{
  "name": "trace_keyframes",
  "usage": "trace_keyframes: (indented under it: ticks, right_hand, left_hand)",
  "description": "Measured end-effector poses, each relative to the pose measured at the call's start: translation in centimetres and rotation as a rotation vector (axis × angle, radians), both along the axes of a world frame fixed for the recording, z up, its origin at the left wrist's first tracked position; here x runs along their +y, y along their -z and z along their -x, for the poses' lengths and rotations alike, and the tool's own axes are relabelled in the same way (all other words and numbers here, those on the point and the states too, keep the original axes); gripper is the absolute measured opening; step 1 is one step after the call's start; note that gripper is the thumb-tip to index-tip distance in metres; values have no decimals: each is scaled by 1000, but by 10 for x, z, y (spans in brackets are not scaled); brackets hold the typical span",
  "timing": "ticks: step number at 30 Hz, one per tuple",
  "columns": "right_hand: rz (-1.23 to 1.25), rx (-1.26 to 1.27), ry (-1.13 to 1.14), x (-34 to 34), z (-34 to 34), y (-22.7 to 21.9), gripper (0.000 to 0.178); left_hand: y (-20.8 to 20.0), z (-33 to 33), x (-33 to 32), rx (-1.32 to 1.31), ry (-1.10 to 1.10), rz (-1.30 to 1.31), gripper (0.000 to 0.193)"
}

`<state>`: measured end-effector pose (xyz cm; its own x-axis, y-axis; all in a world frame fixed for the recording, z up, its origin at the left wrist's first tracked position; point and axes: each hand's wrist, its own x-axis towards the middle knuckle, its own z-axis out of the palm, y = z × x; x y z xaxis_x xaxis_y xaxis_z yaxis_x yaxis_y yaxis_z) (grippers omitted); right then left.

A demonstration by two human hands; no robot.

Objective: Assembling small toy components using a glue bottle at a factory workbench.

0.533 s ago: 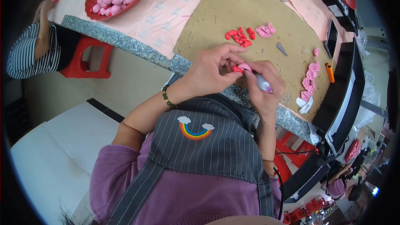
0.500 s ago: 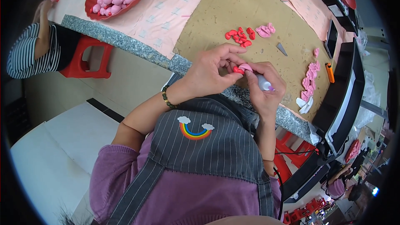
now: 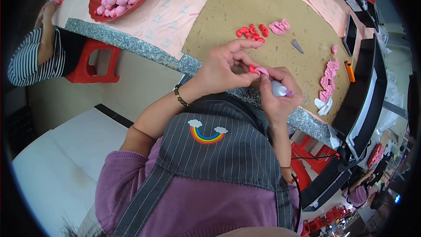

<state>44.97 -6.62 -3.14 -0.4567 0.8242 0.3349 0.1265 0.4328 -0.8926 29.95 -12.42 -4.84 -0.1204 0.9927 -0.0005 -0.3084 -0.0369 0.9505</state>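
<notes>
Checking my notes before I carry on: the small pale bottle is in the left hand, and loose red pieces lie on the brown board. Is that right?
Not quite: the head view shows the small pale bottle in the right hand, not the left hand. The loose red pieces do lie on the brown board.

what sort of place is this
Likely a small-parts assembly workshop: a red tray heaped with pink and red pieces, loose red parts on a brown board, and another person at the table.
</notes>
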Motion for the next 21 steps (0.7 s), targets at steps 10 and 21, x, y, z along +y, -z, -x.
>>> trace_keyframes:
  ticks: [10,21]
  right_hand:
    - [437,100,-7,-2,0,-1,8]
    - [563,104,-14,-1,2,-13,10]
  left_hand:
    - [8,-6,-1,-183,-18,-21,57]
    - [9,-5,-8,-122,-23,-19,32]
